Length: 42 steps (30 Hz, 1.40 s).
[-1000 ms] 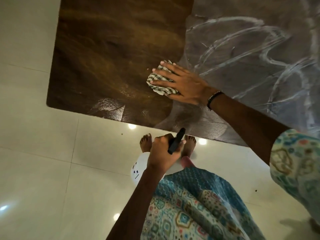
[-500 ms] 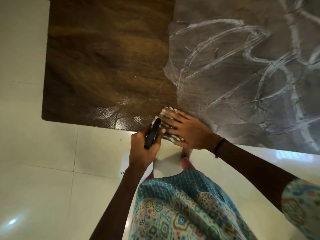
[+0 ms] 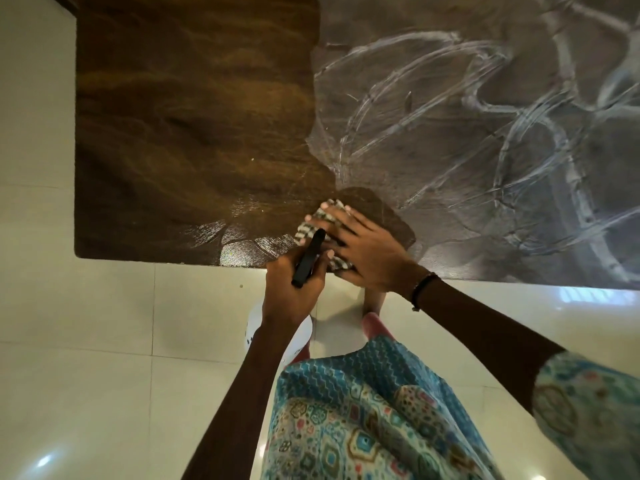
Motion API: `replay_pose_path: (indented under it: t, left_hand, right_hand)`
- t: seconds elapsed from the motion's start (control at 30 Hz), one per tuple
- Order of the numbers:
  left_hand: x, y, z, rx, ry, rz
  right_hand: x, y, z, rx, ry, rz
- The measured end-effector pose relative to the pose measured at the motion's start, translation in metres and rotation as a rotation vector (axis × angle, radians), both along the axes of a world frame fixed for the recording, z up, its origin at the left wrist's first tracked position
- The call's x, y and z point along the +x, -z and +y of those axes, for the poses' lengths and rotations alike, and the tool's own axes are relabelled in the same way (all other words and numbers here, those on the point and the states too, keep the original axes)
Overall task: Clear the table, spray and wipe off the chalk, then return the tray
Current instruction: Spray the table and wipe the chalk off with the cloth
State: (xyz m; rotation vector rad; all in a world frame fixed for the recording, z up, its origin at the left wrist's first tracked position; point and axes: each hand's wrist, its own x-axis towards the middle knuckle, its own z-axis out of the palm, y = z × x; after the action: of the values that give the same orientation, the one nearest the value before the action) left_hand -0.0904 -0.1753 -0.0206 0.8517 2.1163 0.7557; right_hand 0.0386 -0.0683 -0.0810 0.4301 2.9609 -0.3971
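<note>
Firmly, the right hand (image 3: 367, 252) is pressing flat with straight, spread fingers on a checked cloth (image 3: 313, 227), which is lying on the table (image 3: 194, 133) right at its near edge. The left hand (image 3: 294, 287) is curling round the neck of a white spray bottle (image 3: 254, 332), with the black trigger (image 3: 308, 259) sticking up between its fingers; the bottle body is hanging below the hand, just off the table's near edge and over the pale tiled floor (image 3: 86, 341). The two hands are sitting close together, the trigger overlapping the cloth in this view. Left of the cloth the tabletop is showing dark, glossy brown wood with wet streaks near the edge. Right and far of the cloth, grey-white chalk (image 3: 485, 126) is covering the surface in smeared loops and lines. A black wristband (image 3: 420, 291) is circling the right wrist.
</note>
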Motion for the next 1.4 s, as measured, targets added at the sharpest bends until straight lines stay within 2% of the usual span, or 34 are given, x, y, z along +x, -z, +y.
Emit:
replay_pose_path:
  t: [0.13, 0.27, 0.47, 0.57, 0.7, 0.8, 0.97, 1.2, 1.4]
  left_hand:
    - [0.004, -0.006, 0.006, 0.015, 0.020, -0.010]
    - [0.005, -0.007, 0.017, -0.021, 0.033, -0.037]
    - [0.011, -0.011, 0.033, -0.067, 0.052, -0.019]
    - [0.013, -0.012, 0.040, -0.087, 0.082, 0.001]
    - [0.017, -0.016, 0.050, -0.104, 0.085, -0.027]
    - [0.022, -0.014, 0.061, -0.127, 0.086, -0.014]
    - [0.038, -0.014, 0.078, -0.101, 0.072, 0.055]
    - [0.039, -0.014, 0.086, -0.163, 0.029, 0.000]
    - [0.032, -0.019, 0.092, -0.218, -0.139, -0.053]
  right_hand:
    - [0.060, 0.004, -0.007, 0.045, -0.099, -0.031]
    - [0.110, 0.001, 0.020, 0.037, 0.093, -0.023]
    - [0.067, 0.000, 0.023, 0.045, 0.282, -0.062]
    - [0.068, 0.004, 0.005, 0.029, 0.167, -0.064]
    - [0.113, 0.001, 0.000, 0.032, 0.018, -0.047]
    - [0.132, -0.002, 0.015, 0.010, 0.161, -0.027]
    - [0.117, -0.005, 0.013, -0.040, 0.415, -0.043]
    - [0.116, -0.003, 0.015, -0.039, 0.411, -0.042]
    - [0.112, -0.001, 0.030, -0.018, 0.399, -0.045]
